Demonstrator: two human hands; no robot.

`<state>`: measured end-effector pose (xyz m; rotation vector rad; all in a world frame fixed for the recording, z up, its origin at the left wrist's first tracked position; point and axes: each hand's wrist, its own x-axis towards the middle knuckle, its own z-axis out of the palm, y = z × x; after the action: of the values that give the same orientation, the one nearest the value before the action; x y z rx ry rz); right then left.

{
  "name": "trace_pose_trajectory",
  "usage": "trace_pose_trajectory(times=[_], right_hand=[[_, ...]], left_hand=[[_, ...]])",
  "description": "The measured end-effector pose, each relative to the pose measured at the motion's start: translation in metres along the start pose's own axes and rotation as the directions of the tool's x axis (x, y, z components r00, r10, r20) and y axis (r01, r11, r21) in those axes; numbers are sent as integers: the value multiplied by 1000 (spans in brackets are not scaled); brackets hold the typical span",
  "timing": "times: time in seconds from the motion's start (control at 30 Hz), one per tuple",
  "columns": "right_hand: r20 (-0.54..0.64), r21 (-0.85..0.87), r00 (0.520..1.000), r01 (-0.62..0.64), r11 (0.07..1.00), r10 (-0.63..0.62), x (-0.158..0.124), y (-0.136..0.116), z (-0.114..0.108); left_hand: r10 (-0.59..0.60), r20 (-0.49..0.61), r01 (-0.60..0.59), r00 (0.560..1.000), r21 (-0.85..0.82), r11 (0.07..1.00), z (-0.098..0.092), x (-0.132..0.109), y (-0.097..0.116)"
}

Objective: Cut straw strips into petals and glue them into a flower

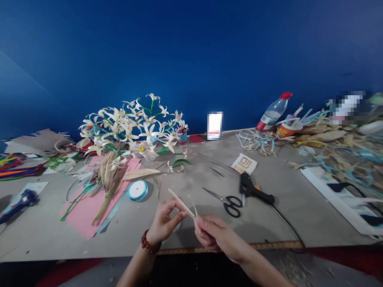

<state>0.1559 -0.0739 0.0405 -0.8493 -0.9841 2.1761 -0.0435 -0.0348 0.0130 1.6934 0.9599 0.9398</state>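
Note:
Near the table's front edge, my left hand (166, 221) has its thumb and forefinger closed about a narrow cream strip (177, 199), which looks like dried husk. The strip slants up and left past the fingertips. My right hand (213, 232) pinches its lower end, where a second thin pale end sticks up. To the right of my hands lie black-handled scissors (226, 202) with the blades pointing up and left. Beyond them is a black glue gun (253, 189) with its cord trailing to the front edge.
A bunch of cream husk flowers (128, 129) stands at the back left. A blue ribbon spool (137, 190) rests beside pink paper (80, 217). On the right are a power strip (335, 203), a tilted plastic bottle (273, 113) and piled husks (323, 130). A blue glue gun (22, 203) lies far left.

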Motion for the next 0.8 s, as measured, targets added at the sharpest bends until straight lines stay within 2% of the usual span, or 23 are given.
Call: trace_pose_trajectory(times=[0.23, 0.37, 0.43, 0.5, 0.53, 0.57, 0.6, 0.63, 0.73, 0.8], right_hand=[[93, 132, 996, -25, 991, 13, -13, -6, -1], [154, 155, 988, 6, 988, -31, -48, -20, -21], [52, 149, 992, 107, 983, -116, -67, -31, -39], [-50, 150, 981, 192, 970, -186, -73, -40, -55], [-260, 109, 925, 313, 943, -277, -70, -40, -61], [-448, 29, 830, 385, 922, -332, -63, -38, -63], [-531, -71, 778, 353, 933, -335, -53, -33, -62], [-566, -176, 759, 271, 946, -322, -41, -25, -59], [-462, -367, 845, 95, 925, -270, -7, 2, -36], [-370, -446, 880, 114, 888, -299, 7, 13, -19]], left_hand=[[-75, -48, 72, 996, -57, 996, -15, 2, -26], [-183, -124, 164, 975, -148, 975, -20, 1, -36], [-244, -160, 199, 957, -255, 946, -19, 1, -35], [-287, -163, 210, 944, -376, 903, -14, 0, -31], [-294, -152, 206, 944, -424, 882, -10, 0, -27], [-290, -133, 201, 948, -455, 868, -6, 1, -23], [-281, -111, 199, 953, -469, 860, -2, 1, -18], [-272, -93, 198, 958, -471, 859, 2, 1, -13], [-250, -74, 195, 965, -435, 879, 12, 4, 3], [-244, -62, 199, 968, -404, 893, 16, 6, 11]])
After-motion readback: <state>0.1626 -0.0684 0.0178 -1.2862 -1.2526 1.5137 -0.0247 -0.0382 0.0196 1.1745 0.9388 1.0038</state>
